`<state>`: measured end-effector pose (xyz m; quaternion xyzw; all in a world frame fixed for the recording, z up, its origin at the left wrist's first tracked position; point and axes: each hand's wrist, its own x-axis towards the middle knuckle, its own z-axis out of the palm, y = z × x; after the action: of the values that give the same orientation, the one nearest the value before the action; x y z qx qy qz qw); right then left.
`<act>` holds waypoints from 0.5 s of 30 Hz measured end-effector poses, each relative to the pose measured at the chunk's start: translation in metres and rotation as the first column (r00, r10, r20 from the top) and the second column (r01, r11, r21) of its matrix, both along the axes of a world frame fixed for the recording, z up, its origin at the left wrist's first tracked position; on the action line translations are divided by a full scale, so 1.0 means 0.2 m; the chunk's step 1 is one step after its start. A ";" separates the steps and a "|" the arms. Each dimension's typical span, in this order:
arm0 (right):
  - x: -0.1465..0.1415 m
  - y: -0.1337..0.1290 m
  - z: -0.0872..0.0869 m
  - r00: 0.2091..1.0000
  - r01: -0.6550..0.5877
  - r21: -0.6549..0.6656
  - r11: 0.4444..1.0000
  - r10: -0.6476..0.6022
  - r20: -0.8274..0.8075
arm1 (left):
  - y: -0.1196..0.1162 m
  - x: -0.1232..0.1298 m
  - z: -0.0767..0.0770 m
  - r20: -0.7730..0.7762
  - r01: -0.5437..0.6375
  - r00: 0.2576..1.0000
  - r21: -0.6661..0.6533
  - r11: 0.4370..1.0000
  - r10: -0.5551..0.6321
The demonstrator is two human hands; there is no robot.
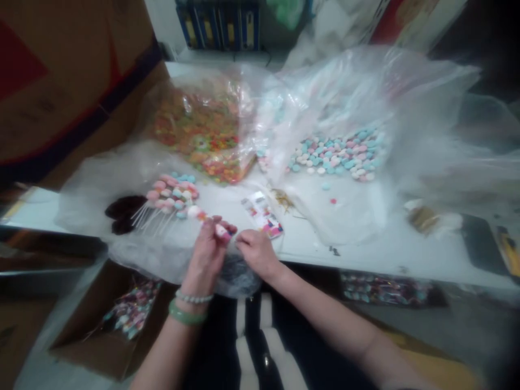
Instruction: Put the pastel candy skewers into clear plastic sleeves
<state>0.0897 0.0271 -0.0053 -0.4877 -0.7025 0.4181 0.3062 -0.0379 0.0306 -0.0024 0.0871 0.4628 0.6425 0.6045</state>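
My left hand (209, 246), with a bead bracelet and a green bangle, is closed around a candy stick (196, 213); white and orange pieces show beyond the fingers. A small pink-and-white printed piece (223, 233) shows at its fingertips. Just to the right, my right hand (258, 252) has its fingers pinched together; whatever lies between them is hidden. Left of my hands, a bundle of pink, white and blue candy sticks (173, 194) rests on clear plastic, white stems toward me. Printed cards (264, 216) and gold twist ties (283, 199) lie beyond my right hand.
A bag of orange and green candies (203, 130) and an open bag of pastel candies (337, 154) cover the table's back. A large carton (73, 81) stands left. Below, an open box (97, 346) holds finished-looking candy pieces. A dark phone-like slab (481, 244) lies right.
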 end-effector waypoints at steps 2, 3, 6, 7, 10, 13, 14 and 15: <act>-0.03 0.00 0.01 0.999 0.034 0.008 0.999 -0.034 0.001 | -0.03 0.05 -0.01 -0.046 -0.017 0.999 0.033 0.999 0.018; -0.04 0.00 0.02 0.999 0.051 0.007 0.999 -0.051 0.007 | -0.04 0.06 -0.02 -0.068 -0.018 0.997 0.038 0.999 0.020; -0.03 -0.02 0.02 0.991 0.129 0.004 0.992 -0.129 0.030 | -0.08 0.06 -0.04 -0.188 0.083 0.979 0.020 0.996 -0.078; -0.02 -0.03 0.01 0.989 0.140 0.033 0.990 -0.141 0.037 | -0.09 0.05 -0.05 -0.221 0.136 0.966 0.003 0.991 -0.132; 0.01 -0.05 -0.01 0.992 0.054 0.218 0.974 -0.077 0.098 | -0.13 0.03 -0.07 -0.245 0.243 0.938 -0.036 0.969 -0.244; 0.03 -0.07 -0.04 0.977 -0.016 0.367 0.930 -0.063 0.205 | -0.15 0.04 -0.06 -0.170 0.292 0.940 -0.049 0.955 -0.296; 0.03 -0.07 -0.05 0.975 -0.005 0.384 0.923 -0.081 0.208 | -0.15 0.04 -0.05 -0.113 0.303 0.945 -0.053 0.951 -0.307; 0.03 -0.07 -0.05 0.978 0.018 0.389 0.921 -0.098 0.186 | -0.15 0.03 -0.04 -0.037 0.317 0.947 -0.053 0.947 -0.320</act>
<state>0.0956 0.0128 -0.0153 -0.4785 -0.7835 0.2110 0.3358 -0.0317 0.0006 -0.0094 0.1610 0.4707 0.5235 0.6916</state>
